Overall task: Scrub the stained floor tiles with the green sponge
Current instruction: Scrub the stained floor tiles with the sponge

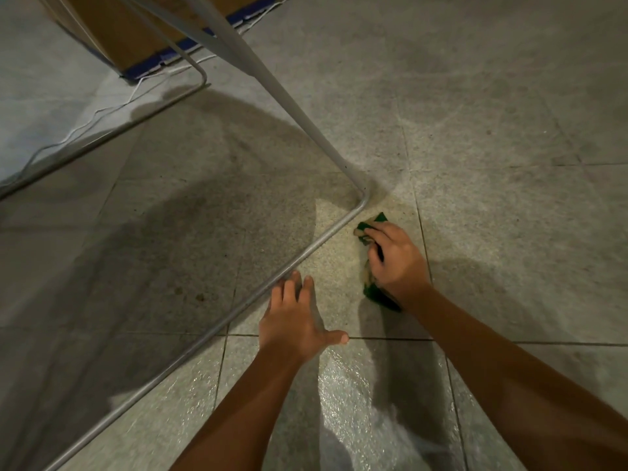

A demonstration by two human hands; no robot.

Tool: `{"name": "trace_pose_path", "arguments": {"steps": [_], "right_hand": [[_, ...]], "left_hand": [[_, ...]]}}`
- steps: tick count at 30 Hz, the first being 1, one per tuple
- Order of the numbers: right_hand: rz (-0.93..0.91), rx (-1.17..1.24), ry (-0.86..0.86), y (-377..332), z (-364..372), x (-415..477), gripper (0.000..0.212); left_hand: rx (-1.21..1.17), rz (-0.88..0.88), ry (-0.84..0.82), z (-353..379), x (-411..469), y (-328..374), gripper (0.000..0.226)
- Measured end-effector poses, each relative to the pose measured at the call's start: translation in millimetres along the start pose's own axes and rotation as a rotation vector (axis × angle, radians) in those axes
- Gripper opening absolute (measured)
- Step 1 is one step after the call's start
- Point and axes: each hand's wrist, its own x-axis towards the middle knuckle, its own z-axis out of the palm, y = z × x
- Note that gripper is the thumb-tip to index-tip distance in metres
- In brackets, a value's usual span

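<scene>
The green sponge point(368, 229) lies on a speckled grey floor tile point(333, 266), mostly hidden under my right hand point(394, 260), whose fingers curl over it and press it to the floor; green ends show at both sides of the hand. My left hand point(295, 317) rests flat on the tile with straight, spread fingers, its fingertips close to the metal frame rail. Wet, shiny tile point(353, 396) lies between my forearms. Small dark spots point(190, 294) mark the shaded tile to the left.
A grey metal tube frame point(306, 249) runs diagonally along the floor and bends upward at a corner point(364, 198) just left of the sponge. A cardboard box with a blue base point(142, 39) and a white cable point(112, 107) sit at the upper left.
</scene>
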Motion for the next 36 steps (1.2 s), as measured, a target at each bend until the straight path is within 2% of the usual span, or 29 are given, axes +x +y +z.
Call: {"name": "trace_pose_path", "arguments": {"steps": [6,10,16,23,26,30,34,36], "right_hand": [[-0.099,-0.039,-0.095,-27,9,-14,0.030],[-0.216,-0.075,-0.175,-17,-9,-40,0.040],[-0.045,-0.153,-0.071,-3,-21,-78,0.044],[-0.277,-0.159,-0.084,-32,2,-55,0.043],[-0.326,-0.179,0.004,-30,1,-28,0.037],[-0.197,-0.186,-0.010,-2,-6,-10,0.037],[0.039,-0.133,-0.014,16,-15,-17,0.030],[0.077,-0.142,-0.013,14,-17,-25,0.032]], "left_hand": [[0.011,-0.003,-0.001,-1,0,1,0.114],[0.010,-0.003,-0.003,0,0,0,0.114],[-0.004,0.000,-0.010,1,1,-1,0.114],[0.015,0.001,0.002,1,1,-1,0.114],[0.033,0.001,-0.006,0,1,-1,0.114],[0.024,0.002,-0.016,0,0,-2,0.114],[0.011,-0.001,-0.020,0,0,-1,0.114],[0.012,-0.006,-0.018,-1,1,1,0.114]]}}
